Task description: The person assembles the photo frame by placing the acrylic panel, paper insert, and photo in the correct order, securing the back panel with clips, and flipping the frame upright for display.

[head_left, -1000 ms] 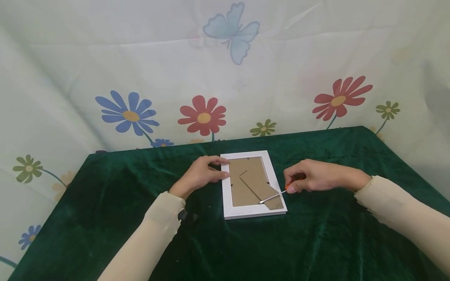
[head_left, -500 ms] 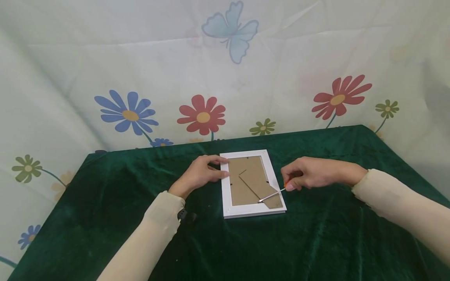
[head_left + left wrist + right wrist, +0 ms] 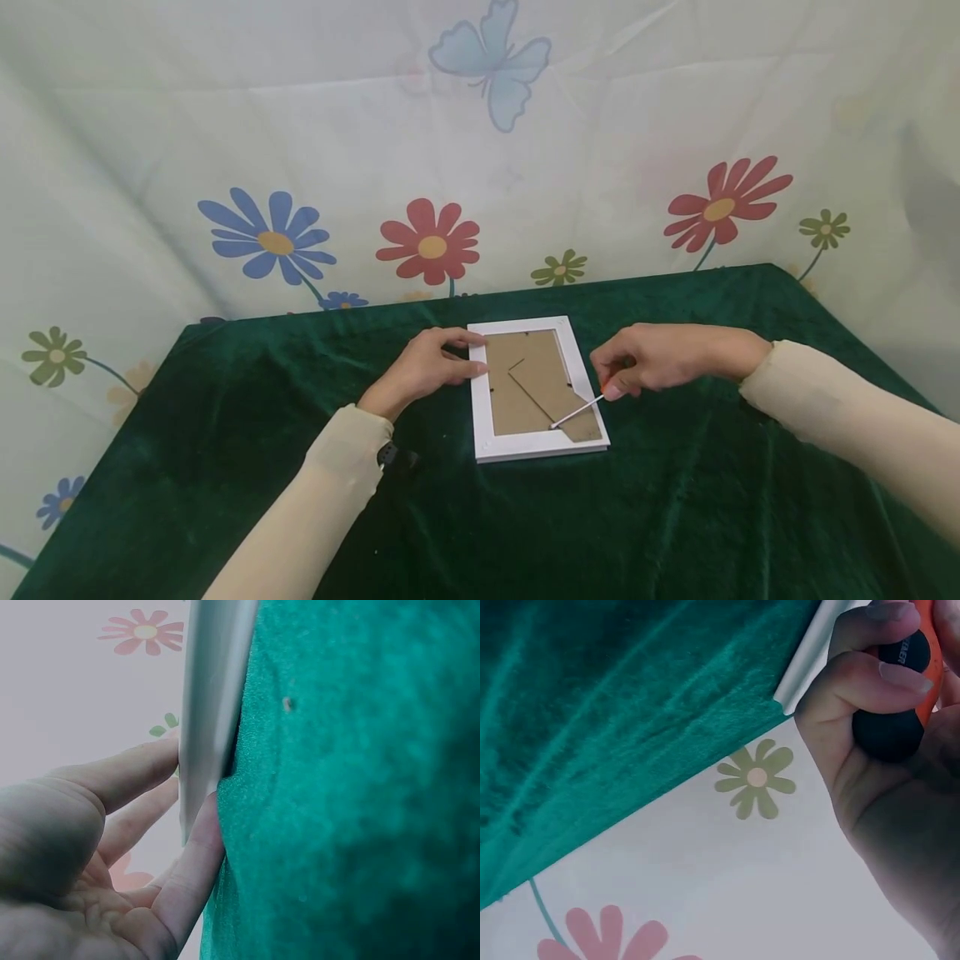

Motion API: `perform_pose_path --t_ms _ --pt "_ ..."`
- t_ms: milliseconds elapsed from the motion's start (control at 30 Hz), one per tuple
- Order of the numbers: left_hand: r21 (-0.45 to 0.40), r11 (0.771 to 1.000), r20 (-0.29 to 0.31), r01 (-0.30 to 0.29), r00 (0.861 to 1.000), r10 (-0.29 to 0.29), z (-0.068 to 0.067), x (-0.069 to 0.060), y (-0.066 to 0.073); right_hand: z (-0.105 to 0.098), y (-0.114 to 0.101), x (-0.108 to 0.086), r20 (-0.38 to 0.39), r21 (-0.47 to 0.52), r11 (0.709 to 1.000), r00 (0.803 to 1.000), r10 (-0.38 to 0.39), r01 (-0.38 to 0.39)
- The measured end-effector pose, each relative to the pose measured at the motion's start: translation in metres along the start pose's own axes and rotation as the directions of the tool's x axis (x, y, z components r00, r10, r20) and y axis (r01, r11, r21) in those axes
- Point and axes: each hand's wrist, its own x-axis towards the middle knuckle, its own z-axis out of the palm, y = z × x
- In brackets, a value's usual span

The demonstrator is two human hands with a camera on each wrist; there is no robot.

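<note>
A white picture frame (image 3: 482,417) lies back side up on the green cloth, its brown backing board (image 3: 525,400) showing. A thin dark bent line crosses the board, and small dark tabs sit along its edges. My left hand (image 3: 423,371) holds the frame's left edge; in the left wrist view, fingers lie on both sides of that edge. My right hand (image 3: 648,358) grips a screwdriver (image 3: 907,697) by its orange and black handle. Its metal shaft slants down to the left, with the tip at the board's lower edge. The palm hides part of the handle.
Dark green velvety cloth (image 3: 300,517) covers the table, whose far edge runs behind the frame. A pale curtain (image 3: 337,125) printed with flowers and a butterfly hangs behind and at the sides.
My right hand has shifted a little left and up, so the screwdriver shaft stands steeper. Its tip stays at the board's lower edge. The left hand keeps its place on the frame.
</note>
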Motion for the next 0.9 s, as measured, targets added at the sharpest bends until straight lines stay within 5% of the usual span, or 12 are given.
perform_pose_path --t_ms 200,600,900 --pt "0.005 1.0 -0.008 0.003 1.0 -0.003 -0.002 0.001 0.001 -0.005 -0.005 0.003 0.008 0.003 1.0 1.0 0.013 -0.013" --pt "0.001 1.0 -0.012 0.004 1.0 -0.004 0.001 -0.001 0.001 0.015 0.017 -0.01 -0.103 0.059 0.991 0.988 -0.113 0.12" --pt "-0.001 1.0 -0.012 0.006 1.0 -0.006 0.001 0.0 -0.001 0.017 0.018 -0.014 -0.129 0.022 0.992 0.984 -0.124 0.128"
